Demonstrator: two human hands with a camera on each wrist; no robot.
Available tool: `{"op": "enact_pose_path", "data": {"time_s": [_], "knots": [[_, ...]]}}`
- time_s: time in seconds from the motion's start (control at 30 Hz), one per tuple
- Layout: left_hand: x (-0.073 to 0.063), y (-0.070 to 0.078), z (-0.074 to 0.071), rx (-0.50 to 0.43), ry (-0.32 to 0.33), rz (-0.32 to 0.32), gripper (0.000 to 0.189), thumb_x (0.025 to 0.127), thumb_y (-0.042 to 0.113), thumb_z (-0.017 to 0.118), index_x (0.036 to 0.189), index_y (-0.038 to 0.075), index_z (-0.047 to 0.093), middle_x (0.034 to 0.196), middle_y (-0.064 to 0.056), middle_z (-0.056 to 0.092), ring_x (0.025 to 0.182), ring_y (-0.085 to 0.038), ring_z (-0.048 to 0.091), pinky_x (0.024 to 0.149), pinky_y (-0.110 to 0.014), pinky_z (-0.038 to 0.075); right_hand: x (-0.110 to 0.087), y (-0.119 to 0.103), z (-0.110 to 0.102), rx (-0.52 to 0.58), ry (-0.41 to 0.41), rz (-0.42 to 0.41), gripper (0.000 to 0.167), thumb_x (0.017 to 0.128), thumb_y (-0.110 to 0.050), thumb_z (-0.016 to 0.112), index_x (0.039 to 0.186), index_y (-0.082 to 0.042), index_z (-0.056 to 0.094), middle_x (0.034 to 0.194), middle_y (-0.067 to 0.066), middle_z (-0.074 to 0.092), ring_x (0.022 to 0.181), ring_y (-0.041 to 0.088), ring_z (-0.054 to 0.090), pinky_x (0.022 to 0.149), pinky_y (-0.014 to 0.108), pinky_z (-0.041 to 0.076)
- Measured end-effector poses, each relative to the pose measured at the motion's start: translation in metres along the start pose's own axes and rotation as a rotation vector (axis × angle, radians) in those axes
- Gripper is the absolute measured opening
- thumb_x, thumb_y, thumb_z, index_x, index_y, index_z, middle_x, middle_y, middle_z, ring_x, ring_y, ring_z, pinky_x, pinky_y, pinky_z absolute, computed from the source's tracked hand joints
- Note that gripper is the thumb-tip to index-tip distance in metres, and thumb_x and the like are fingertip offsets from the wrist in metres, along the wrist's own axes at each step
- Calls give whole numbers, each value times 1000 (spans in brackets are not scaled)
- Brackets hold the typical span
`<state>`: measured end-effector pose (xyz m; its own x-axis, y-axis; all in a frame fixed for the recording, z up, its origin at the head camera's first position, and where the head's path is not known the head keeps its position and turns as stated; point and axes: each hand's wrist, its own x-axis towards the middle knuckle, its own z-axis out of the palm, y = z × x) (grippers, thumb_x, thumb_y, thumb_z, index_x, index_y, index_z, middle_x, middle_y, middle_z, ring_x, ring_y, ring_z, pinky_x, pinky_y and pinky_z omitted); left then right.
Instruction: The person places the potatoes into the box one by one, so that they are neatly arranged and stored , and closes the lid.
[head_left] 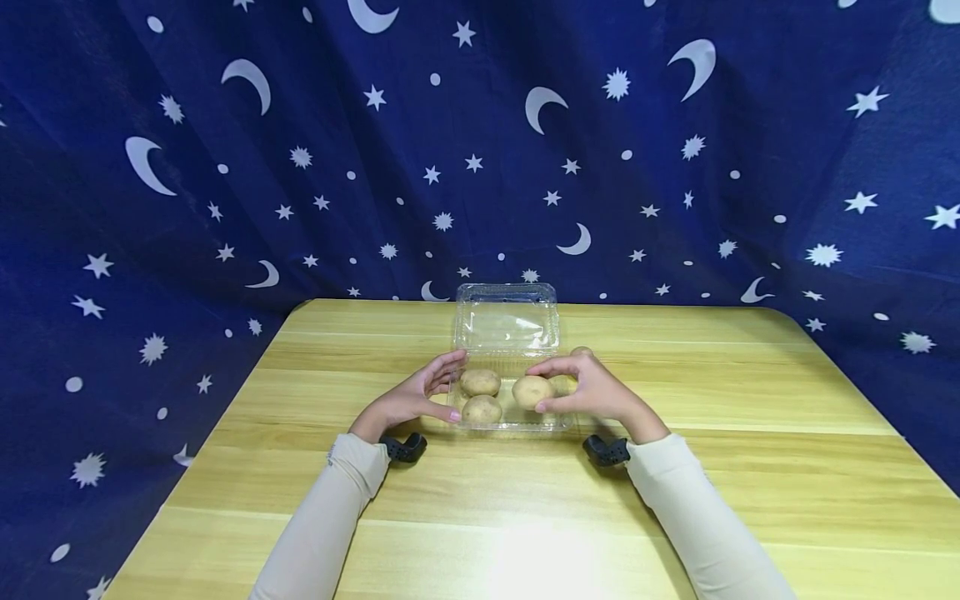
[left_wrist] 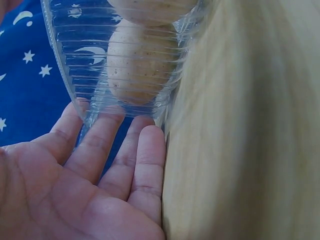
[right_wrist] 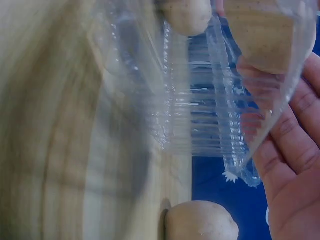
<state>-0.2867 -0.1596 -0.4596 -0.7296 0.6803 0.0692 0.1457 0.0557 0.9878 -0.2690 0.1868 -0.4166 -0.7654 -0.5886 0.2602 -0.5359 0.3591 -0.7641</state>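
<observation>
A clear plastic clamshell box (head_left: 513, 427) lies between the hands, its lid (head_left: 506, 321) folded back. Two potatoes sit in its left half, a rear potato (head_left: 480, 382) and a front potato (head_left: 482, 410). The right hand (head_left: 592, 389) pinches another potato (head_left: 532, 392) between thumb and fingers, over the right half of the box. At the left end of the box, the left hand (head_left: 412, 398) is spread, thumb by the front corner and fingers toward the back. Its nearly straight fingertips touch the ribbed wall in the left wrist view.
Partly hidden behind the right hand, a loose potato (head_left: 581, 351) lies on the wooden table (head_left: 465, 500), right of the box. A dark blue curtain (head_left: 480, 192) with moons and stars hangs behind the table's far edge. Both wrists wear black straps.
</observation>
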Motion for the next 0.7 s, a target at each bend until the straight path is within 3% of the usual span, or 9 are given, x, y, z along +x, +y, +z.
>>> {"op": "enact_pose_path", "data": {"time_s": [0.1, 0.2, 0.33, 0.43, 0.7], "knots": [[-1, 1, 0, -8, 1, -2, 113, 89, 12, 89, 171, -3, 12, 177, -27, 16, 162, -47, 19, 131, -60, 20, -1, -2, 3, -37, -1, 44, 47, 82, -14, 95, 125, -3, 79, 119, 7, 80, 117, 32, 59, 107, 56, 40], [-1, 1, 0, -10, 2, -5, 115, 88, 13, 90, 171, -4, 12, 177, -26, 16, 162, -47, 19, 131, -60, 20, -2, -3, 5, -42, -19, 95, 49, 83, -17, 95, 127, -4, 78, 123, 8, 79, 125, 37, 49, 109, 62, 37], [-1, 1, 0, -6, 3, -7, 114, 88, 12, 90, 171, -3, 12, 177, -26, 16, 162, -47, 19, 131, -60, 20, 0, -3, 9, -29, -56, 99, 49, 85, -16, 94, 129, -2, 77, 126, 11, 78, 129, 40, 59, 115, 70, 39], [0, 1, 0, -3, 4, -6, 113, 88, 10, 89, 171, -4, 13, 177, -26, 16, 162, -47, 19, 131, -60, 20, 2, -1, 10, -44, -69, 76, 48, 86, -16, 93, 128, 0, 77, 124, 11, 78, 121, 35, 68, 113, 65, 45], [-1, 1, 0, -1, 5, -4, 112, 89, 9, 89, 171, -3, 13, 177, -25, 17, 161, -47, 20, 131, -60, 20, 2, 0, 13, -49, -91, 55, 48, 87, -14, 93, 127, 4, 75, 126, 18, 77, 119, 38, 70, 108, 62, 51]]}}
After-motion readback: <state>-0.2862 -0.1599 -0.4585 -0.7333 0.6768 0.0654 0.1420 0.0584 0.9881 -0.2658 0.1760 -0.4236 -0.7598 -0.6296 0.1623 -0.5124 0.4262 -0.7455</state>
